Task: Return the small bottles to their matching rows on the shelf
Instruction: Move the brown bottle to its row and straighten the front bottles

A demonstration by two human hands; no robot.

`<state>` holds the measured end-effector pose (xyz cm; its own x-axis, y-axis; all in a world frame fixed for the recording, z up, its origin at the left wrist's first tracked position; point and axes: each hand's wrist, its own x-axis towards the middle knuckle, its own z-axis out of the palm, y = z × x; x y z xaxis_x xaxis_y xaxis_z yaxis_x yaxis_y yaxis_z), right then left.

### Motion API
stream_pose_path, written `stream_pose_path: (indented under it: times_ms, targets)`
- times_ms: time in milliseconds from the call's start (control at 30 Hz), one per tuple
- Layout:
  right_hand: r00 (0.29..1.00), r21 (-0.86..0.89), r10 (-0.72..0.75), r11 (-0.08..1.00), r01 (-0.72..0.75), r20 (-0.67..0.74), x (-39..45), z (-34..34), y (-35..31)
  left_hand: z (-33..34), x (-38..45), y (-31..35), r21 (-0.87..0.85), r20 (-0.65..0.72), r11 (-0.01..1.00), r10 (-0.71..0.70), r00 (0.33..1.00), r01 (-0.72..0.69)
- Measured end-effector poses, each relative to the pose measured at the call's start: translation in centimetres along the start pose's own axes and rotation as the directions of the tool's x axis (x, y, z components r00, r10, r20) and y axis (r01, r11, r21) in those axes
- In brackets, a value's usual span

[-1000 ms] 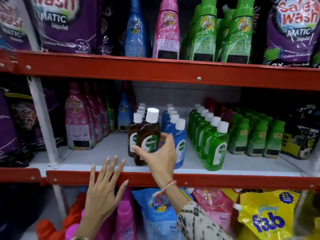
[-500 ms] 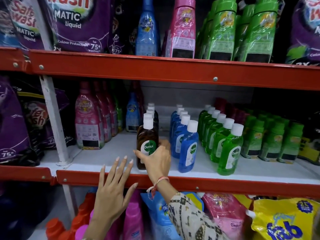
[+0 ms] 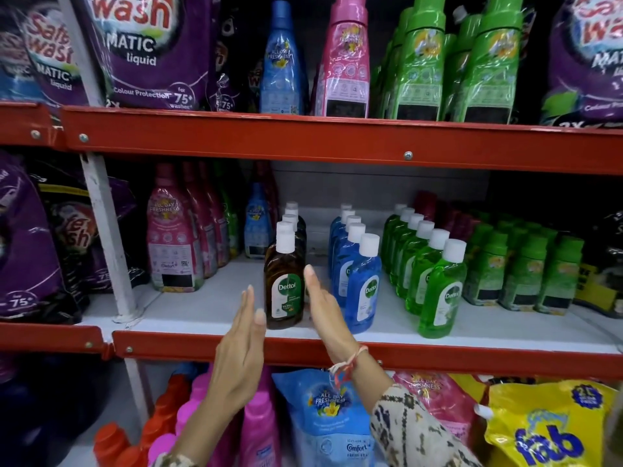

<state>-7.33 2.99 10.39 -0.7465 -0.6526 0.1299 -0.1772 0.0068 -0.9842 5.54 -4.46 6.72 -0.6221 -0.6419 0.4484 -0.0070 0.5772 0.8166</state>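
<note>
Head view: brown bottle point(image 3: 284, 284) upright on shelf point(image 3: 209, 311) — left hand point(image 3: 241, 345), right hand point(image 3: 325, 315) flank it, fingers straight, empty.

L hand point(image 3: 241, 352): flat, fingers straight, palm in | R hand point(image 3: 325, 315): flat, edge-on, holding nothing

Brown Dettol bottle point(image 3: 284, 291) stands upright, white cap, green label facing out, front of the brown row point(image 3: 292, 219). Blue row point(image 3: 354, 261) sits at its 3 o'clock, green row point(image 3: 425, 264) further that way.
</note>
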Motion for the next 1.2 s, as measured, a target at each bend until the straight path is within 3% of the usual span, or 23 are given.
stream_pose_path:
  times_ms: [100,233,600,800,933,1000,1067,1200]
  targets:
    - [0.998,0.119,0.065,0.991,-0.068,0.024,0.4,0.0,-0.2,0.5,1.3,1.4,-0.300,0.127,0.932,-0.173,0.977,0.204]
    - [0.997,0.091,0.074,0.993,-0.075,0.015,0.1,-0.1,-0.2,-0.2,2.2,2.3,-0.394,0.150,0.880,-0.222,0.963,0.264]
    - [0.998,0.097,0.035,0.995,-0.030,-0.044,-1.8,-0.1,-0.5,-1.0,3.0,2.4,-0.341,0.096,0.893,-0.279,0.955,0.295]
    - [0.998,0.008,0.022,1.000,-0.021,-0.065,-1.7,-0.1,-0.1,-1.0,2.7,2.7,-0.344,0.076,0.892,-0.286,0.955,0.295]
    - [0.999,0.011,-0.040,0.999,0.040,-0.037,-3.9,-1.7,-0.6,-0.2,1.7,2.4,-0.404,-0.116,0.892,-0.269,0.956,0.202]
    - [0.992,0.111,-0.095,0.988,0.104,-0.083,-5.3,-3.4,-0.6,0.5,0.9,2.5,-0.431,-0.221,0.895,-0.229,0.948,0.115]
    - [0.968,0.217,-0.129,0.960,0.176,-0.214,-6.0,-5.4,-0.6,1.6,0.2,3.0,-0.463,-0.238,0.883,-0.204,0.949,0.074]
    - [0.888,0.218,-0.067,0.959,0.183,-0.455,-5.0,-8.6,0.2,4.4,0.0,5.1,-0.492,-0.048,0.856,-0.206,0.977,0.157]
